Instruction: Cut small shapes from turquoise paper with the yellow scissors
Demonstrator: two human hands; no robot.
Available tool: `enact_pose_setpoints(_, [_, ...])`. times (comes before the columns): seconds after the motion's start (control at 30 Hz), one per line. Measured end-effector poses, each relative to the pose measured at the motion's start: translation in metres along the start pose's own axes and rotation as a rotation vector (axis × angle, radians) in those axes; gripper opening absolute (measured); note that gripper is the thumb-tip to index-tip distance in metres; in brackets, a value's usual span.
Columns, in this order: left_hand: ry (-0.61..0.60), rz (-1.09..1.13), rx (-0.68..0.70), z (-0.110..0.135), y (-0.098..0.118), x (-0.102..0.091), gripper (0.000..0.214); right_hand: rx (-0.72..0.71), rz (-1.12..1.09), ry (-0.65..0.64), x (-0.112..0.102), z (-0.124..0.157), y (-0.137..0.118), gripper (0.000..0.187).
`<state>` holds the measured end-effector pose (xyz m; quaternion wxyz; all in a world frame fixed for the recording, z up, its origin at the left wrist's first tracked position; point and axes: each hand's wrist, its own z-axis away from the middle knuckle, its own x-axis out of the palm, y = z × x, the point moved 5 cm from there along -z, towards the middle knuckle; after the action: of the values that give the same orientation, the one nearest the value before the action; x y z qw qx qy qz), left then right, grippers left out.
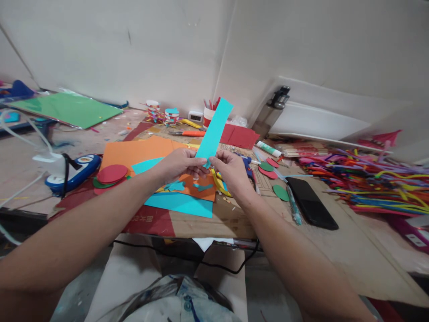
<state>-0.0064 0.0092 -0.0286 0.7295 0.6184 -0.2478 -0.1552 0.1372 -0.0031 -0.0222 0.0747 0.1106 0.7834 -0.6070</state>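
A bright blue paper strip (215, 127) stands tilted up from my hands, its lower end between my fingers. My left hand (182, 164) pinches it near the bottom left side. My right hand (229, 166) grips the lower right corner with thumb and fingertips. Below them lie an orange paper sheet (134, 152), a blue paper sheet (182, 205) and small blue cut-out pieces (174, 186). Yellow-handled scissors (221, 184) lie partly hidden under my right hand.
Red and green paper circles (112, 174) lie at left, near a blue-and-white device (75, 174). To the right are a black phone (311, 202), a pen (294, 205) and many pipe cleaners (378, 179). A dark bottle (273, 112) and a glue stick (269, 149) are behind.
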Motion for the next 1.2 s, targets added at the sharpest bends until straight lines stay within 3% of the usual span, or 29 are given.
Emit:
enact_pose_setpoints(0.9, [-0.049, 0.064, 0.001, -0.005, -0.012, -0.002, 0.032, 0.086, -0.179, 0.063, 0.003, 0.001, 0.007, 0.018])
enact_pose_setpoints(1.2, [-0.014, 0.058, 0.017, -0.004, -0.007, 0.001, 0.054, 0.111, -0.232, 0.041, 0.005, 0.002, 0.005, 0.017])
